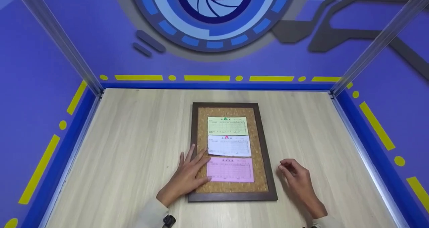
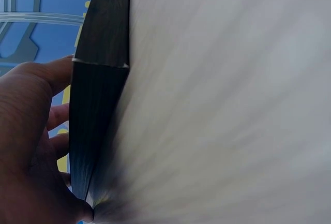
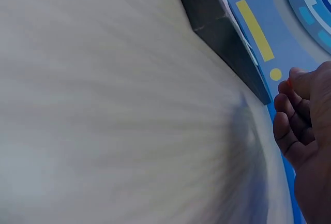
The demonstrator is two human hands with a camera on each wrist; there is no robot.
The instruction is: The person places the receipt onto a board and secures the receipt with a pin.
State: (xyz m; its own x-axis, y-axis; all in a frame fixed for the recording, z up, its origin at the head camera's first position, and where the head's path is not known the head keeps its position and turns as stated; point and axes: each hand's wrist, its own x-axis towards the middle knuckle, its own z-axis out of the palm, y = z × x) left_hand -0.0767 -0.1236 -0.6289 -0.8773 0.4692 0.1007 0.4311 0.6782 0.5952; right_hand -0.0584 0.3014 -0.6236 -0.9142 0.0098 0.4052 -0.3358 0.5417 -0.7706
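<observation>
A cork board point(image 1: 260, 147) in a dark brown frame lies flat on the table. Down its middle are a green slip point(image 1: 228, 127), a white slip point(image 1: 229, 147) and a pink slip point(image 1: 230, 171). A green pushpin point(image 1: 225, 118) marks the green slip's top, and a red pushpin point(image 1: 227, 137) the white one's. My left hand point(image 1: 184, 176) spreads over the board's left edge, thumb and fingertips touching the pink slip's left side. Right of the board, my right hand point(image 1: 296, 177) pinches a small orange pushpin point(image 3: 288, 83) between thumb and forefinger, mostly hidden by the fingertips.
The pale wood-grain table point(image 1: 134, 137) extends on both sides of the board. Blue-purple panels with yellow dashes point(image 1: 207, 78) enclose it at the back, left and right. Clear corner posts point(image 1: 372, 50) stand at the back corners.
</observation>
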